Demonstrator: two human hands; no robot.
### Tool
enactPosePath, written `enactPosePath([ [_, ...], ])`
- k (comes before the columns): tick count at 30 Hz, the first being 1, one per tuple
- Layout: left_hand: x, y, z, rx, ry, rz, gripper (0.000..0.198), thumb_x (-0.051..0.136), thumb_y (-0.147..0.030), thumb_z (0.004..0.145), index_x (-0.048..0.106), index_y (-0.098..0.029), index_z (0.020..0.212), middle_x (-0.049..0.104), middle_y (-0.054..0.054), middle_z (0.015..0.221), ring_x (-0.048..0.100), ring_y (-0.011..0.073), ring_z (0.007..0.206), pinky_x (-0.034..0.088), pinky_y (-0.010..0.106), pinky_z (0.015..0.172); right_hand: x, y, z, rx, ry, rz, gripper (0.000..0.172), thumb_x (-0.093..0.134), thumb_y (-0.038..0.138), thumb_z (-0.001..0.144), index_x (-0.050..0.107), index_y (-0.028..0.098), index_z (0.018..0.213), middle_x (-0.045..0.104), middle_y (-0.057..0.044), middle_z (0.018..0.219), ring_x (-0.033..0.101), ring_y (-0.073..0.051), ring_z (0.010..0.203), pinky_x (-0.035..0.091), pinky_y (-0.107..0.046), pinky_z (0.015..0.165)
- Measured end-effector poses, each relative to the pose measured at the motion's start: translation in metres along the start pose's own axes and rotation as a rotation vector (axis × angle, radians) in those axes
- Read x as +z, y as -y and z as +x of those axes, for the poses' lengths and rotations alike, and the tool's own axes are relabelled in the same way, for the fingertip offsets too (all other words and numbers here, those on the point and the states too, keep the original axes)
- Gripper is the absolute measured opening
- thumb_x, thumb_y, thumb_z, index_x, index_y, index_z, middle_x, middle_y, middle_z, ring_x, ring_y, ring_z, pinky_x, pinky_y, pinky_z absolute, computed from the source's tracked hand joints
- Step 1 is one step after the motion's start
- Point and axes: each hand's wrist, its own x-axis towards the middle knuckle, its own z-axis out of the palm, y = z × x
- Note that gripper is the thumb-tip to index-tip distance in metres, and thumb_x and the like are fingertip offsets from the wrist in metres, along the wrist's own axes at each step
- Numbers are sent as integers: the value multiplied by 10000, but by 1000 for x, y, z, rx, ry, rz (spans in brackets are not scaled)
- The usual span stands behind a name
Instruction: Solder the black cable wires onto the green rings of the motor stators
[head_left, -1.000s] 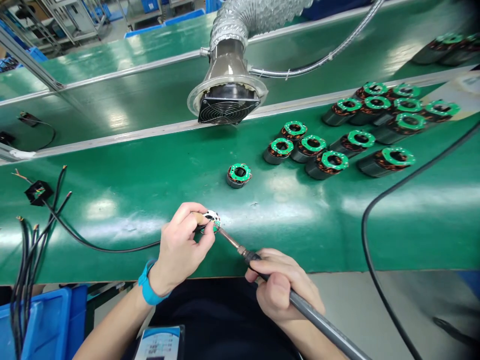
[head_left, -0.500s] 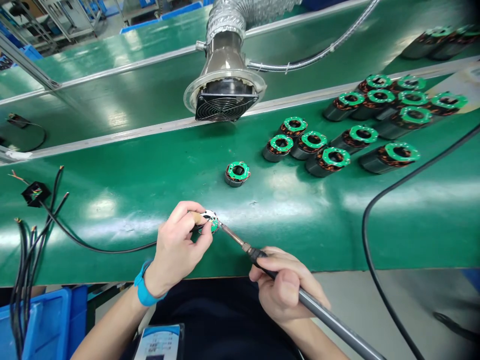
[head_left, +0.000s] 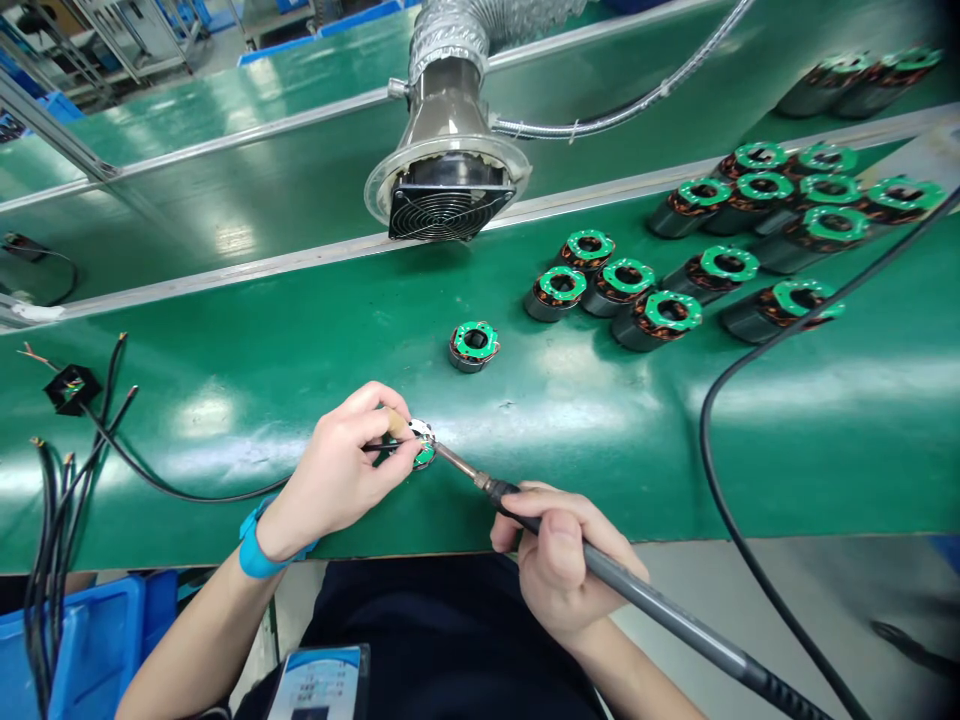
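Green assembly bench [head_left: 750,470]: small wired stator [head_left: 421,445] pinched in left hand [head_left: 337,470], which has been swung inward. Soldering iron [head_left: 645,592] gripped pen-style by right hand [head_left: 559,570], tip held at stator's green board [head_left: 424,457].

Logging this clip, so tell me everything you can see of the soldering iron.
The soldering iron has a long dark grey handle, narrowing to a black grip and then a thin metal shaft with a narrow tip. A ribbed black sleeve shows at its rear end. The right hand holds it like a pen, slanting up and left above the green bench, and its tip appears to touch a small green-ringed coil part held in the left hand.
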Motion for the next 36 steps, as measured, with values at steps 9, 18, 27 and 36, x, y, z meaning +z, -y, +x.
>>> enactPosePath([
  [9, -3, -6, 5, -41, 20, 13, 160, 660, -66, 902, 680, -159, 773, 628, 39, 971, 504, 71, 673, 373, 187, 522, 2, 2, 4, -12, 4, 16, 288, 469, 197, 1042, 728, 183, 918, 613, 44, 572, 598, -125, 437, 581, -310, 554],
  [18, -2, -9, 6, -81, 27, 36, 157, 663, -78, 881, 663, -155, 743, 633, 38, 968, 476, 68, 647, 378, 202, 526, 3, 0, 2, 9, -63, 140, 268, 478, 178, 1041, 727, 193, 942, 609, 55, 576, 580, -120, 423, 563, -296, 507],
  [27, -5, -13, 11, -111, 56, 17, 169, 658, -56, 853, 682, -157, 719, 631, 29, 944, 421, 55, 602, 336, 204, 505, -1, 0, 3, 118, 43, 158, 265, 493, 234, 1070, 733, 191, 967, 643, 33, 632, 620, -136, 467, 548, -286, 493],
  [36, -3, -13, 11, -121, 53, 6, 187, 652, -22, 839, 657, -154, 707, 618, 12, 953, 410, 42, 596, 337, 206, 515, 2, 3, 8, 79, 34, 107, 252, 508, 189, 1057, 733, 201, 946, 620, 59, 620, 595, -104, 460, 549, -275, 549],
])
